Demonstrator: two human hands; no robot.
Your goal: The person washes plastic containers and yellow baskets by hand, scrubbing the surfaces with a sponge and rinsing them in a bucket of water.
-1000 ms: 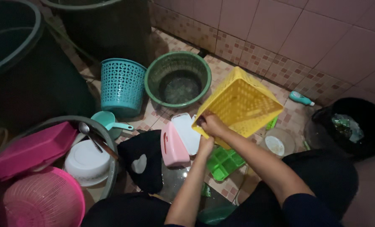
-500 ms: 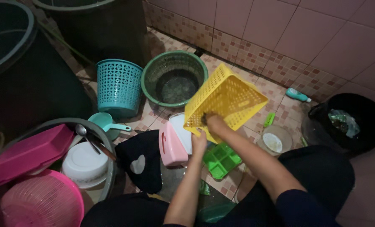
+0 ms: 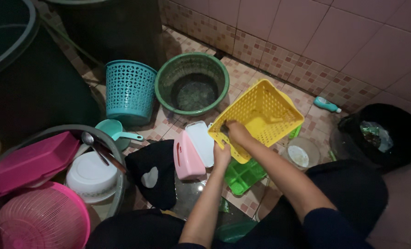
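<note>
A yellow perforated plastic basket (image 3: 265, 110) is held tilted above the tiled floor, its open side facing up toward me. My left hand (image 3: 222, 154) grips its near lower edge from below. My right hand (image 3: 237, 131) reaches over the near rim and presses against the inside; a small dark thing shows at its fingertips, but I cannot tell what it is. Under the basket lie a green compartment tray (image 3: 242, 175), a white lid (image 3: 201, 143) and a pink container (image 3: 187, 159) leaning on its side.
A teal basket (image 3: 129, 90) and a green basin (image 3: 191, 83) stand behind. At left a grey basin (image 3: 120, 184) holds a pink tray, a white bowl, a spoon and a pink colander. A black bucket (image 3: 385, 133) and a clear bowl (image 3: 302, 154) are at right.
The yellow basket has been turned in my hands and now shows its inside. My right hand has shifted along its near rim; the left hand keeps its grip below.
</note>
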